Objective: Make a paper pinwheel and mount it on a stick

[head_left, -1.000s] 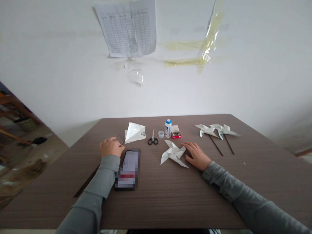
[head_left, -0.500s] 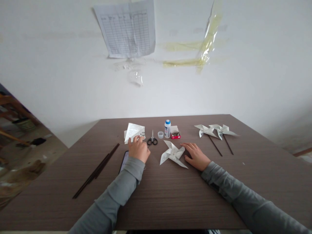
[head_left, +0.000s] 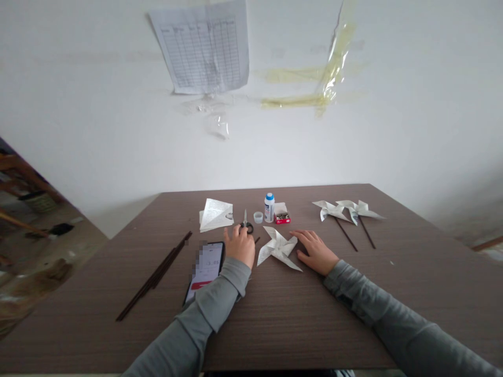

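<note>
My left hand [head_left: 240, 247] is palm down with curled fingers, just below the black-handled scissors [head_left: 247, 227] and partly covering their handles. A short dark stick tip [head_left: 257, 240] shows beside its thumb side; whether the fingers grip it is hidden. A pinwheel head [head_left: 278, 248] folded from printed paper lies flat between my hands. My right hand [head_left: 317, 251] rests on the table with fingers stretched out, the fingertips at the pinwheel's right edge. Left of my left hand, a phone [head_left: 206, 267] lies screen up. Printed paper sheets [head_left: 215, 214] are stacked behind it.
A white bottle with blue cap [head_left: 269, 208], a small clear cup [head_left: 258, 217] and a red box of small metal pieces [head_left: 282, 217] stand towards the back. Two pinwheels on sticks [head_left: 346, 212] lie at right. Several dark sticks [head_left: 157, 277] lie at left.
My left hand has moved right, from beside the paper stack to the scissors' handles, uncovering more of the phone. My right hand and the pinwheel head stay put.
</note>
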A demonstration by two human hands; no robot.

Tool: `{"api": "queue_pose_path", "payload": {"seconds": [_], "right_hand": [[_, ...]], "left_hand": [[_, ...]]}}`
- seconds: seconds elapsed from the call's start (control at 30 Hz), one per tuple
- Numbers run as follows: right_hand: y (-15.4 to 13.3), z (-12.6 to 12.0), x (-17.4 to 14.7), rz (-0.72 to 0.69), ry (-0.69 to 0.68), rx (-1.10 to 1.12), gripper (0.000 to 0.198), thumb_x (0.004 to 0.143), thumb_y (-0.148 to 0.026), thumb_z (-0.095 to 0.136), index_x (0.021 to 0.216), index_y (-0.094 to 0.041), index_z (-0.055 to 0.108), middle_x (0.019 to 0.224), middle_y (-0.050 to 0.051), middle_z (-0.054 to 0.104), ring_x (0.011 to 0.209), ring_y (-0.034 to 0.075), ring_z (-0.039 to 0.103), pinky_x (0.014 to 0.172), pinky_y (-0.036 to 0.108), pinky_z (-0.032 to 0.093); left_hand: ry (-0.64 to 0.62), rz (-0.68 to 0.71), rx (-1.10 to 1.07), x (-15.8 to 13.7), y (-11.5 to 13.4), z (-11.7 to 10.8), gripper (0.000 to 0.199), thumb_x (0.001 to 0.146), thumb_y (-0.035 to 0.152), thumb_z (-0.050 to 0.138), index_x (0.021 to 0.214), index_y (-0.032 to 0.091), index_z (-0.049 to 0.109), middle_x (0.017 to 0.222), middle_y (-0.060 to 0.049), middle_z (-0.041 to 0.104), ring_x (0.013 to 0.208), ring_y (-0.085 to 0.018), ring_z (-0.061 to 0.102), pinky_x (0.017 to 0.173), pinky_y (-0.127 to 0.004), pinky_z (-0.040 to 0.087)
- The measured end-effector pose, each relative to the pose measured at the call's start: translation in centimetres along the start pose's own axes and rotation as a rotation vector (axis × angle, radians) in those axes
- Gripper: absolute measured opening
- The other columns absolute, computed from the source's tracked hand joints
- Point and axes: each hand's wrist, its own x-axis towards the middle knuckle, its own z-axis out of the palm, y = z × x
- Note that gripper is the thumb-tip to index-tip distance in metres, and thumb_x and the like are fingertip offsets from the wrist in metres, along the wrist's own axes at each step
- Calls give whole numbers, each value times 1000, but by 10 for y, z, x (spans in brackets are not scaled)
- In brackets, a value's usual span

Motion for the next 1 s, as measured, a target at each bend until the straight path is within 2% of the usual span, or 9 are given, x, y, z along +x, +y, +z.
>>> {"api": "queue_pose_path", "payload": {"seconds": [0.13, 0.23, 0.43, 0.63, 0.83, 0.9, 1.0], "right_hand": [[1, 1, 0, -11, 16, -2, 74, 103, -24, 73, 176, -29, 80, 176, 18, 82, 165, 46, 73, 143, 74, 60], [3, 2, -1, -13, 32, -2, 73, 102, -24, 74, 175, -29, 81, 174, 18, 83, 163, 47, 75, 141, 74, 61], [8, 6, -1, -20, 57, 2, 74, 100, -24, 74, 173, -30, 82, 171, 17, 84, 160, 46, 76, 139, 71, 63], [7, 4, -1, -3, 32, 4, 74, 101, -25, 75, 175, -28, 81, 174, 18, 83, 163, 46, 75, 142, 72, 61], [8, -1, 2, -3, 24, 65, 74, 100, -21, 69, 171, -29, 85, 171, 16, 85, 160, 44, 76, 143, 73, 60], [8, -4, 5, -13, 55, 105, 68, 103, -21, 67, 167, -30, 88, 168, 16, 87, 158, 44, 78, 142, 74, 60], [4, -5, 13, -21, 126, 157, 51, 113, -34, 73, 160, -30, 92, 164, 17, 90, 157, 47, 78, 140, 76, 61]], "left_hand": [[10, -41, -44, -1, -14, 0, 30, 114, 14, 81, 127, 30, 102, 171, -15, 89, 176, -48, 66, 155, -82, 43], [-22, -76, -94, -2, -26, -5, 25, 112, 16, 88, 118, 35, 103, 171, -10, 89, 175, -46, 67, 153, -80, 44], [-113, -136, -168, -4, -40, -22, 24, 105, 18, 100, 116, 39, 104, 174, -6, 88, 174, -44, 68, 151, -74, 45], [-181, -160, -195, -5, -34, -31, 22, 103, 19, 103, 113, 38, 104, 178, -6, 86, 179, -46, 65, 152, -74, 45], [-219, -169, -179, -7, -21, -38, 21, 108, 20, 100, 117, 38, 104, 181, -6, 85, 180, -45, 65, 154, -75, 45], [-235, -165, -172, -7, -16, -41, 20, 109, 21, 99, 119, 38, 105, 182, -6, 84, 180, -45, 65, 153, -74, 47], [-261, -157, -153, -8, -13, -44, 19, 111, 24, 97, 123, 37, 105, 184, -7, 83, 181, -45, 65, 153, -71, 48]]}}
